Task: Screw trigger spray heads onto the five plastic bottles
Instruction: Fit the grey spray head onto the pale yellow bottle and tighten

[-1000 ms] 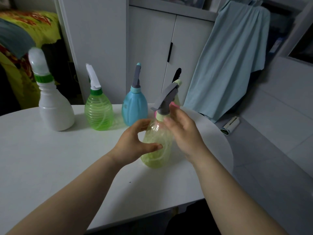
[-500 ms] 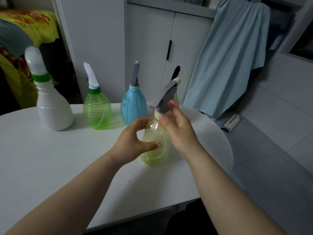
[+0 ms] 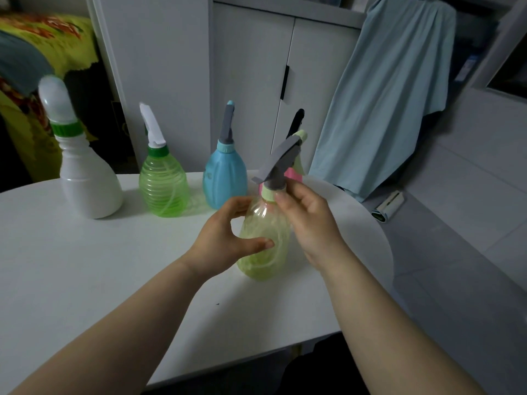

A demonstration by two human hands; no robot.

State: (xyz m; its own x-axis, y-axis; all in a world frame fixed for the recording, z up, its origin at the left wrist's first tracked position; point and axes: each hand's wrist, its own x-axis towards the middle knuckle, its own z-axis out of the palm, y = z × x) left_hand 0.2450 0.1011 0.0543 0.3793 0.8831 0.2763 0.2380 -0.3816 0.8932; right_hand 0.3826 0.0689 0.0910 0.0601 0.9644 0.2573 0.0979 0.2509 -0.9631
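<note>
A pale yellow-green bottle [image 3: 263, 246] stands on the white table [image 3: 85, 266]. My left hand [image 3: 225, 240] wraps its body. My right hand [image 3: 310, 223] pinches the light green collar of its grey trigger spray head [image 3: 279, 163]. Along the back stand a white bottle [image 3: 88, 181] with a white head, a green ribbed bottle [image 3: 164, 186] with a white head, and a blue bottle [image 3: 225, 181] with a grey head. A pink bottle [image 3: 293, 173] with a black trigger is mostly hidden behind the held one.
White cabinet doors [image 3: 256, 81] rise behind the table. A light blue cloth [image 3: 390, 95] hangs at the right. A small roller-like object [image 3: 387, 208] lies on the grey floor past the table's rounded right edge. A yellow-green blanket [image 3: 42, 44] is at far left.
My right hand has shifted around the collar, and the grey spray head has turned slightly. The left hand keeps its hold on the bottle.
</note>
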